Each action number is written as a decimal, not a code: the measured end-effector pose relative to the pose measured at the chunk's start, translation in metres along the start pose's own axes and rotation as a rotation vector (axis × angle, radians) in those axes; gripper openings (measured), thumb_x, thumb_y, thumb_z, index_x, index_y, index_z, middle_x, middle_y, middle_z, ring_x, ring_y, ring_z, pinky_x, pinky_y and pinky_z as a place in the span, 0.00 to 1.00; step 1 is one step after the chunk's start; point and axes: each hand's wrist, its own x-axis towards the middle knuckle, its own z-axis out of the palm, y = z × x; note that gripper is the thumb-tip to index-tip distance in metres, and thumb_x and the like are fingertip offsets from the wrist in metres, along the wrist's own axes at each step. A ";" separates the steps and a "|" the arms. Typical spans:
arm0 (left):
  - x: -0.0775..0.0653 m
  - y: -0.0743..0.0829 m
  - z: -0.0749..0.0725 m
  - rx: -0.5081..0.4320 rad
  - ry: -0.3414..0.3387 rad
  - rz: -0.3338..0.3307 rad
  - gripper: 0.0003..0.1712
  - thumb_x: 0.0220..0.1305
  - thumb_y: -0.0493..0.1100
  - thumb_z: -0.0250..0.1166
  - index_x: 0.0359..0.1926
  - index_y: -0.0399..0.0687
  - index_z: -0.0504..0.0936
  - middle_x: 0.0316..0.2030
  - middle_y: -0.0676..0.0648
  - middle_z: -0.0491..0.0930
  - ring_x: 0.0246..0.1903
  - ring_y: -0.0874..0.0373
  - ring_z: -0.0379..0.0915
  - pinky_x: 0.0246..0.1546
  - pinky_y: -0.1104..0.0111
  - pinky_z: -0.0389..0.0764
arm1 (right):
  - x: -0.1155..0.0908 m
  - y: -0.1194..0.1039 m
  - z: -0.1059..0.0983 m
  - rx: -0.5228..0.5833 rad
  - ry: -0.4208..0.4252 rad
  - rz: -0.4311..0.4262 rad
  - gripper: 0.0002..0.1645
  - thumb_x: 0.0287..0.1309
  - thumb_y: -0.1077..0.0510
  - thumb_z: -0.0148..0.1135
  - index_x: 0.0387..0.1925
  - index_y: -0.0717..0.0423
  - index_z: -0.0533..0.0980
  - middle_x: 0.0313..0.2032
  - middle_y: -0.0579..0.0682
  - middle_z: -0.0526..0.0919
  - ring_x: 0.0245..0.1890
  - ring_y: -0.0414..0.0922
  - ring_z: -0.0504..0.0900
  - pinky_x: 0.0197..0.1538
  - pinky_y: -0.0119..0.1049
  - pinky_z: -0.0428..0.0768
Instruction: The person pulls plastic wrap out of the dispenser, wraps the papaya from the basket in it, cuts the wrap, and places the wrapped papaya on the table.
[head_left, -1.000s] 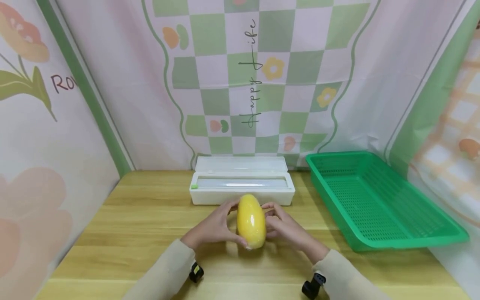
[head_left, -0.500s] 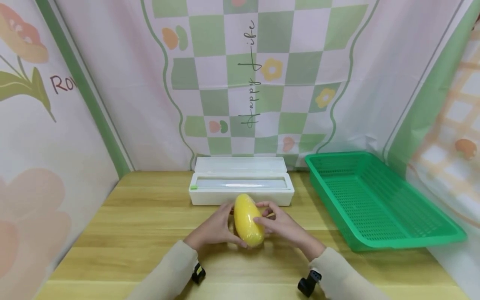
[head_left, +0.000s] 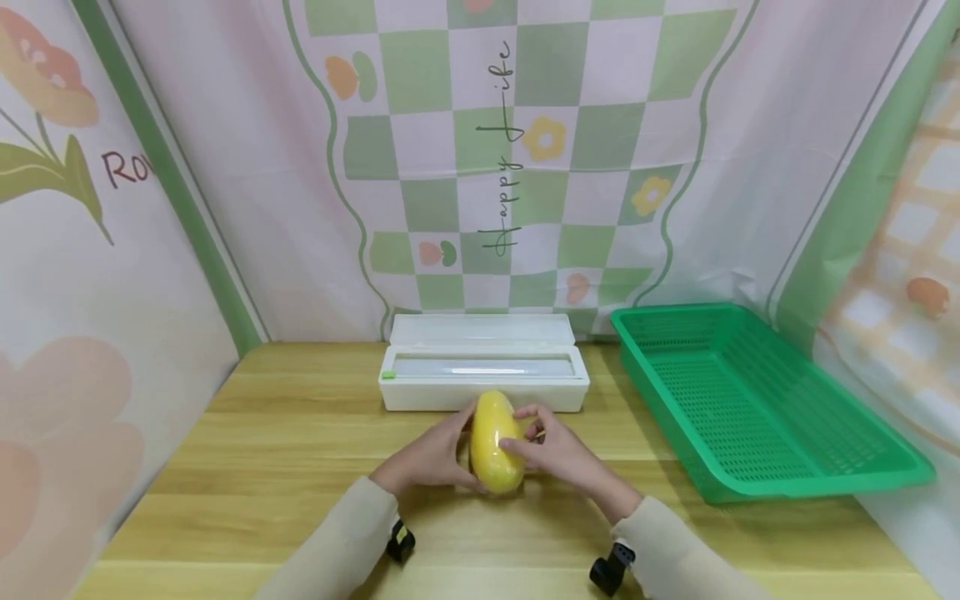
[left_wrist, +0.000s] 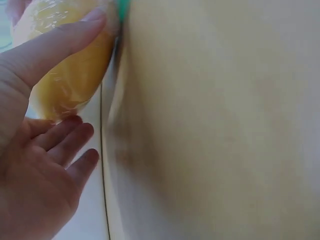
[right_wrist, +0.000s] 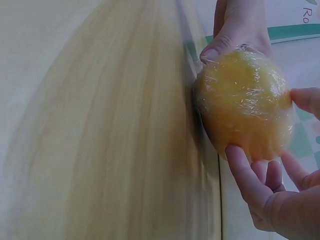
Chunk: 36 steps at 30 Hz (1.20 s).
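A glossy yellow oblong fruit, wrapped in clear cling film, is held between both hands over the front middle of the table. My left hand grips its left side, the thumb toward the near end and the fingers round the far side. On the other side, my right hand pinches the fruit, its thumb across the top. Wrinkled film shows on the near end of the fruit in the right wrist view. Just behind it stands a white cling film dispenser, lid up, with the roll inside.
To the right, a green plastic basket with a slotted bottom reaches the table's right edge. A small green slider sits at the dispenser's left end. Patterned cloth hangs behind the wooden table.
My right thumb has moved from beside the fruit onto its top. The fruit has been turned slightly between the hands, its far end swinging left and then partly back.
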 end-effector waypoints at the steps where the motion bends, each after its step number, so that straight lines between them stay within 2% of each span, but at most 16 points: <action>1: 0.000 0.000 -0.001 -0.006 -0.010 -0.006 0.73 0.41 0.46 0.86 0.79 0.50 0.45 0.72 0.51 0.61 0.68 0.58 0.61 0.71 0.62 0.59 | 0.001 0.000 0.000 -0.001 0.003 0.002 0.36 0.59 0.52 0.73 0.61 0.62 0.67 0.39 0.57 0.71 0.34 0.47 0.77 0.38 0.44 0.85; 6: 0.002 0.002 -0.002 -0.027 -0.031 -0.021 0.75 0.41 0.41 0.85 0.80 0.48 0.42 0.75 0.49 0.56 0.72 0.56 0.53 0.73 0.59 0.52 | 0.002 -0.001 -0.001 -0.015 -0.004 0.012 0.36 0.59 0.50 0.72 0.61 0.61 0.67 0.40 0.58 0.73 0.34 0.47 0.77 0.39 0.45 0.85; 11: 0.003 0.001 0.000 -0.028 -0.026 -0.026 0.75 0.40 0.40 0.85 0.80 0.49 0.42 0.74 0.50 0.57 0.72 0.58 0.53 0.73 0.60 0.51 | 0.002 -0.001 -0.003 -0.022 -0.008 0.004 0.35 0.60 0.50 0.71 0.61 0.62 0.67 0.39 0.57 0.73 0.34 0.47 0.77 0.39 0.46 0.85; 19: 0.001 -0.001 0.000 -0.021 -0.028 -0.014 0.74 0.38 0.44 0.86 0.79 0.49 0.45 0.71 0.52 0.62 0.69 0.59 0.58 0.72 0.59 0.55 | -0.001 0.000 -0.007 -0.020 -0.022 0.008 0.33 0.63 0.50 0.68 0.61 0.62 0.66 0.42 0.57 0.74 0.35 0.49 0.78 0.39 0.46 0.83; 23: -0.004 0.003 -0.004 -0.004 -0.029 -0.031 0.74 0.38 0.47 0.87 0.79 0.49 0.46 0.73 0.52 0.59 0.71 0.57 0.54 0.72 0.56 0.55 | 0.000 0.005 -0.012 -0.072 -0.036 -0.010 0.33 0.64 0.47 0.67 0.61 0.61 0.67 0.44 0.57 0.75 0.38 0.48 0.78 0.40 0.43 0.81; 26: -0.010 0.007 -0.010 0.047 -0.027 -0.076 0.74 0.39 0.50 0.86 0.79 0.44 0.46 0.76 0.47 0.54 0.74 0.54 0.50 0.73 0.55 0.53 | -0.001 0.007 -0.016 -0.119 -0.034 -0.008 0.33 0.63 0.44 0.67 0.61 0.58 0.68 0.46 0.57 0.76 0.42 0.48 0.79 0.42 0.42 0.81; 29: -0.018 0.013 -0.017 0.126 -0.030 -0.131 0.72 0.41 0.51 0.84 0.78 0.40 0.48 0.76 0.42 0.52 0.74 0.49 0.47 0.73 0.53 0.52 | -0.004 0.009 -0.020 -0.197 -0.007 -0.030 0.32 0.63 0.44 0.67 0.60 0.57 0.70 0.49 0.57 0.77 0.47 0.51 0.78 0.47 0.46 0.80; 32: -0.025 0.021 -0.025 0.227 -0.021 -0.171 0.68 0.45 0.53 0.83 0.78 0.37 0.50 0.76 0.38 0.51 0.75 0.44 0.46 0.73 0.51 0.52 | -0.007 0.011 -0.026 -0.300 0.024 -0.094 0.32 0.63 0.44 0.67 0.61 0.56 0.71 0.53 0.58 0.77 0.54 0.55 0.76 0.55 0.53 0.78; 36: -0.034 0.028 -0.034 0.373 0.015 -0.172 0.65 0.49 0.57 0.80 0.77 0.36 0.53 0.76 0.37 0.51 0.74 0.41 0.46 0.72 0.49 0.53 | -0.013 0.014 -0.033 -0.465 0.066 -0.219 0.35 0.64 0.46 0.67 0.65 0.60 0.70 0.59 0.59 0.74 0.60 0.58 0.72 0.61 0.59 0.73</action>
